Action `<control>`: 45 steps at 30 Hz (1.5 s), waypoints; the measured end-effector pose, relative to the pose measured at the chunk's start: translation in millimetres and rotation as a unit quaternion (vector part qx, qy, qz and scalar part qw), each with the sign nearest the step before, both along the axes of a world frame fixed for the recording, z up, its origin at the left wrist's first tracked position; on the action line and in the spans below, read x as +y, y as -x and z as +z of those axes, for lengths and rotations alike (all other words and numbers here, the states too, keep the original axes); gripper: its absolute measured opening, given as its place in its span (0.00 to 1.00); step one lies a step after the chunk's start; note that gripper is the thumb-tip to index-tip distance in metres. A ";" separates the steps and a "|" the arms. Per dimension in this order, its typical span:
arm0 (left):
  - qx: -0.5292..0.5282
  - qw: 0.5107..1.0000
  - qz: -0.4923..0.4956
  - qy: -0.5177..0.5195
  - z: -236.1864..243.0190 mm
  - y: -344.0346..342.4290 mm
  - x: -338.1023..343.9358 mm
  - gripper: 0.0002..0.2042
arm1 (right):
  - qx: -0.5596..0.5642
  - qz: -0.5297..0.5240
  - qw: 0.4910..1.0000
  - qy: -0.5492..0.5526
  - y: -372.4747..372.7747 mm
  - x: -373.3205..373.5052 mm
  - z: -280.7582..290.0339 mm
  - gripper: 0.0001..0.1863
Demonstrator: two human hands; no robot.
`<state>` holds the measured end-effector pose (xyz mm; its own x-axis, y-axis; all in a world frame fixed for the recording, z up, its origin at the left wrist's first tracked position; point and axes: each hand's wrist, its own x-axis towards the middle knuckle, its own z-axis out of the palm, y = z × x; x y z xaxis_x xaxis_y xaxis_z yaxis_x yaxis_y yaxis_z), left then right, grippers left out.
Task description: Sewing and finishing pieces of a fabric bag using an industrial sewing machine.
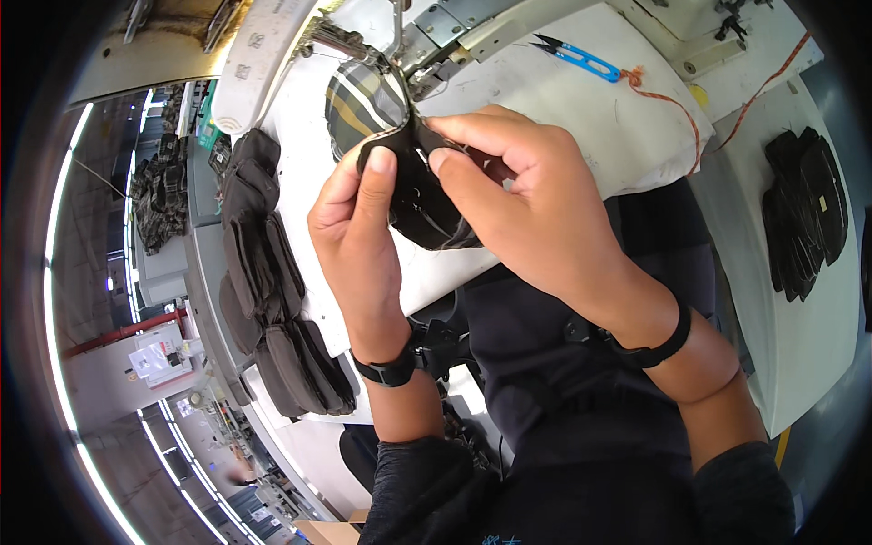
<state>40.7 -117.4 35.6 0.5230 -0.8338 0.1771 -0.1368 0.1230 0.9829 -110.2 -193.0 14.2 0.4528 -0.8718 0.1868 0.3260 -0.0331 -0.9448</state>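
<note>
Just in front of the sewing machine's presser foot (391, 64) is a black fabric piece (425, 218) with a striped plaid part (359, 104) in grey, white and tan curving up behind it. My left hand (359, 236) pinches the black edge with its thumb on top, left of the seam. My right hand (536, 209) pinches the same piece right of the seam, thumb and forefinger closed on it, other fingers curled behind. Both hands are close together below the machine head, and each wrist wears a black band.
Blue thread snips (581, 60) on an orange cord lie on the white padded bed (640, 136). Stacked dark padded pieces (272, 245) line the left edge. Dark cut pieces (799, 209) sit on the right surface. Machine plates (436, 27) border the back; dark garments (159, 191) are farther left.
</note>
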 end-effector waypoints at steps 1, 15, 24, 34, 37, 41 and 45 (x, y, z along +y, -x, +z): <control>0.001 1.000 -0.002 -0.003 -1.3 -2.1 0.3 0.12 | 0.009 0.002 1.000 0.018 -0.3 0.5 0.1 0.14; 0.072 0.996 -0.051 -0.002 -2.2 -9.3 -2.4 0.11 | 0.065 -0.008 0.995 0.075 3.7 0.7 -0.1 0.15; -0.047 0.998 0.022 -0.025 2.1 3.3 -0.8 0.11 | 0.051 -0.011 0.996 0.072 0.8 1.9 -3.6 0.16; -0.533 0.836 0.111 0.067 4.1 32.7 -1.3 0.16 | -0.007 0.060 0.998 -0.029 8.5 -5.5 -4.5 0.10; -0.599 0.791 0.098 0.074 11.8 35.5 -5.3 0.17 | -0.028 0.071 0.995 -0.059 10.8 -5.7 -4.6 0.13; -0.612 0.783 0.090 0.065 20.2 36.6 -5.3 0.16 | -0.038 0.092 0.992 -0.078 11.7 -7.9 -3.7 0.14; -0.606 0.789 0.077 0.066 18.5 27.3 -9.6 0.16 | -0.048 0.096 0.992 -0.062 4.8 -15.3 -9.0 0.15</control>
<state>13.4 -127.0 54.1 -0.0030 -0.7092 0.7050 -0.9898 0.1027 0.0991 -115.1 -208.3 5.2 0.5986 -0.7896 0.1348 0.4043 0.1526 -0.9018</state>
